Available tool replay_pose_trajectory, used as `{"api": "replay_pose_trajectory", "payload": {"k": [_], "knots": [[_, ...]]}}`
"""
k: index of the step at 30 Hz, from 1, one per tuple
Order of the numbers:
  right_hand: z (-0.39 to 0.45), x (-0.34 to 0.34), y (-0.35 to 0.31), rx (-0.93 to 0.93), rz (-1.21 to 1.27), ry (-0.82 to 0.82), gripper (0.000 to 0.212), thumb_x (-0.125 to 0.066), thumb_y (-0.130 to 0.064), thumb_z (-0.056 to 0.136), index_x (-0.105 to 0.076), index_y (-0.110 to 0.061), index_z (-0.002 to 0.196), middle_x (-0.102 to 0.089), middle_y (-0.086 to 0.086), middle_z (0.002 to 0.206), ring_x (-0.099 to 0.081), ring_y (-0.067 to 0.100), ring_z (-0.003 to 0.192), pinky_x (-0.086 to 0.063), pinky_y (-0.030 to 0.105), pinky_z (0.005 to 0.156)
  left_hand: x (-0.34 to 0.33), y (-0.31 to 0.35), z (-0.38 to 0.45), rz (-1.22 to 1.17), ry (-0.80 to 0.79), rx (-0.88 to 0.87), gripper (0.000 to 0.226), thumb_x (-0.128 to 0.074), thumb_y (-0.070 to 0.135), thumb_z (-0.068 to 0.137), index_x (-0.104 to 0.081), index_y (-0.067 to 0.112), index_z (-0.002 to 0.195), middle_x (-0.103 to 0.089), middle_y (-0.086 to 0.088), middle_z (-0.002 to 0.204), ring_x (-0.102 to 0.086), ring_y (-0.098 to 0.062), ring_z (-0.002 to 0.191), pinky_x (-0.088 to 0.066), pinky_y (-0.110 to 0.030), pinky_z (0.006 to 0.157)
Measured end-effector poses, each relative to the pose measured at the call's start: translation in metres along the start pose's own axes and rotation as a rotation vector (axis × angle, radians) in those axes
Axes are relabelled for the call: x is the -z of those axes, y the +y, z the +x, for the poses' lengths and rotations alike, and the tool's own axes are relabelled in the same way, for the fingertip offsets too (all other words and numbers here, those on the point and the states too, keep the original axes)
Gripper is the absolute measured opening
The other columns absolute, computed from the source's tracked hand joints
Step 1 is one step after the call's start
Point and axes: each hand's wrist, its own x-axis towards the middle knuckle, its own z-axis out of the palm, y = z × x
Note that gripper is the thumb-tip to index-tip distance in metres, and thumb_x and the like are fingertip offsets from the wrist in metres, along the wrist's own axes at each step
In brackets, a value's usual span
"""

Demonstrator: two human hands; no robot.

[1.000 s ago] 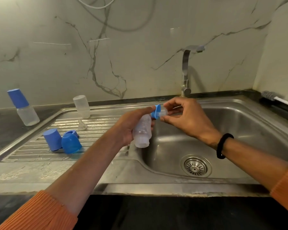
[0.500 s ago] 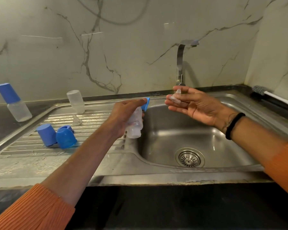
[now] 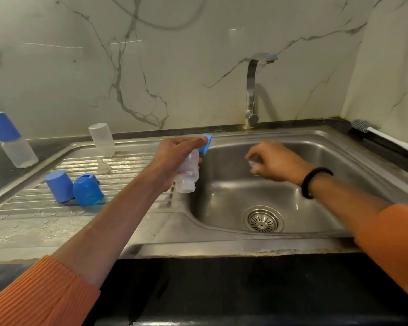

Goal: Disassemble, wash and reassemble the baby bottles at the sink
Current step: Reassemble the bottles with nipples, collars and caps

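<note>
Two hands hang over the sink (image 3: 335, 147): the left hand (image 3: 174, 158) grips a clear bottle (image 3: 187, 175) with its blue ring (image 3: 206, 144) at the basin's left edge, while the right hand (image 3: 272, 161), blurred above the basin, pinches a small clear teat (image 3: 253, 164).

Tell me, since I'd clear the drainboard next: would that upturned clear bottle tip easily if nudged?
Probably. The upturned clear bottle stands tall on a narrow end on the ridged drainboard, so a nudge could topple it. It looks empty, thin plastic, likely light, and might roll once down.
</note>
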Motion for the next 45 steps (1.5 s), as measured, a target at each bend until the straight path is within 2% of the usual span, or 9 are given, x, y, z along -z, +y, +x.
{"api": "replay_pose_trajectory", "payload": {"k": [2,6,10,18,23,28,32,41,45], "knots": [[0.003,-0.001,0.0,0.029,-0.259,0.209,0.013,-0.066,-0.016,0.099,-0.063,-0.008,0.108,-0.068,0.015,0.103,-0.065,0.031,0.091,-0.057,0.045,0.081,0.0,0.0,-0.002,0.017,-0.016,0.007,0.024,-0.084,0.038,0.083,-0.081,0.018,0.097,-0.071,-0.013,0.082,-0.068,-0.024,0.073,-0.059,-0.038,0.063],[0.01,0.009,-0.02,0.146,0.068,0.434,0.022,-0.082,-0.025,0.087,-0.063,-0.017,0.096,-0.065,-0.004,0.089,-0.061,0.005,0.078,-0.045,0.013,0.064,-0.001,0.0,-0.003,0.026,-0.029,0.004,0.018,-0.082,0.035,0.085,-0.081,0.019,0.091,-0.072,-0.012,0.081,-0.067,-0.022,0.069,-0.058,-0.032,0.058],[0.002,0.006,-0.039,0.201,0.255,0.413,0.025,-0.085,-0.029,0.084,-0.069,-0.02,0.101,-0.066,-0.014,0.092,-0.064,0.0,0.082,-0.051,0.009,0.069,-0.006,-0.002,-0.002,-0.003,-0.016,0.055,0.026,-0.084,0.036,0.083,-0.079,0.015,0.098,-0.075,-0.01,0.087,-0.073,-0.014,0.064,-0.058,-0.03,0.055],[-0.004,0.003,-0.055,0.208,0.416,0.329,0.035,-0.087,-0.015,0.081,-0.075,-0.015,0.114,-0.074,-0.006,0.103,-0.071,0.002,0.089,-0.061,0.02,0.08,-0.011,-0.002,0.0,-0.294,-0.073,0.302,0.05,-0.092,0.029,0.074,-0.071,0.006,0.114,-0.078,-0.016,0.097,-0.075,-0.023,0.072,-0.06,-0.036,0.062],[-0.004,0.0,-0.053,0.231,0.395,0.36,0.03,-0.087,-0.02,0.081,-0.075,-0.018,0.109,-0.072,-0.01,0.098,-0.069,0.001,0.087,-0.059,0.015,0.077,-0.011,-0.001,0.0,-0.32,-0.08,0.307,0.052,-0.091,0.028,0.076,-0.07,0.006,0.118,-0.076,-0.02,0.109,-0.073,-0.024,0.073,-0.06,-0.037,0.064],[-0.004,-0.004,-0.054,0.255,0.343,0.363,0.034,-0.081,-0.028,0.088,-0.074,-0.019,0.12,-0.073,-0.008,0.111,-0.068,0.002,0.095,-0.057,0.015,0.083,-0.011,-0.001,-0.001,-0.309,-0.047,0.3,0.053,-0.091,0.029,0.075,-0.07,0.006,0.117,-0.077,-0.018,0.103,-0.074,-0.025,0.071,-0.059,-0.035,0.062],[-0.003,-0.004,-0.053,0.219,0.473,0.392,0.029,-0.081,-0.022,0.089,-0.072,-0.018,0.116,-0.073,-0.009,0.106,-0.069,-0.004,0.092,-0.052,0.006,0.073,-0.011,0.0,-0.002,-0.311,-0.062,0.291,0.056,-0.091,0.029,0.075,-0.068,0.007,0.121,-0.076,-0.018,0.11,-0.073,-0.023,0.07,-0.059,-0.035,0.062],[-0.006,-0.006,-0.059,0.196,0.489,0.415,0.027,-0.08,-0.027,0.09,-0.074,-0.018,0.115,-0.073,-0.01,0.103,-0.069,-0.003,0.09,-0.055,0.009,0.074,-0.012,-0.004,-0.001,-0.271,-0.044,0.261,0.061,-0.093,0.034,0.072,-0.069,0.007,0.12,-0.076,-0.017,0.103,-0.076,-0.022,0.072,-0.059,-0.034,0.062],[-0.007,-0.008,-0.058,0.143,0.56,0.432,0.02,-0.082,-0.025,0.088,-0.076,-0.014,0.104,-0.075,-0.006,0.097,-0.07,0.002,0.087,-0.056,0.012,0.076,-0.013,-0.009,0.0,-0.262,-0.049,0.247,0.065,-0.094,0.039,0.066,-0.071,0.007,0.118,-0.078,-0.016,0.098,-0.076,-0.023,0.074,-0.058,-0.034,0.062]]}}
